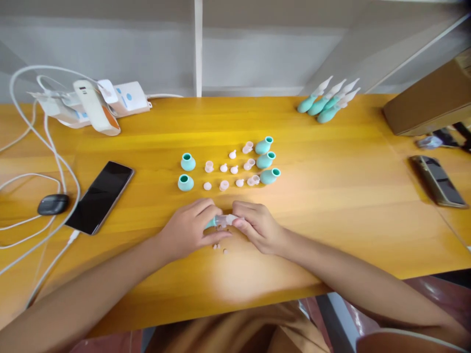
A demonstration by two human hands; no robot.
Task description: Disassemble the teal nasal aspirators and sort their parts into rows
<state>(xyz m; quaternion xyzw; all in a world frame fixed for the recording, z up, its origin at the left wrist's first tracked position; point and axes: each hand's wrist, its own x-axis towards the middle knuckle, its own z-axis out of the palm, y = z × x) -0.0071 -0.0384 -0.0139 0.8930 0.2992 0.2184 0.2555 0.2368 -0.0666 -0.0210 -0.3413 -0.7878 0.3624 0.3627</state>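
Hands meet at the near middle of the yellow desk (331, 235): the left hand (189, 228) is closed around the teal bulb of a small nasal aspirator (222, 221), while the right hand (257, 226) pinches its clear nozzle end. The piece looks light, with a soft, squeezable bulb and a stiffer, slick tip, so gripping the bulb's body seems safest. Tiny loose pieces (220, 248) lie just below; spare teal bulbs (268, 160) sit beyond.
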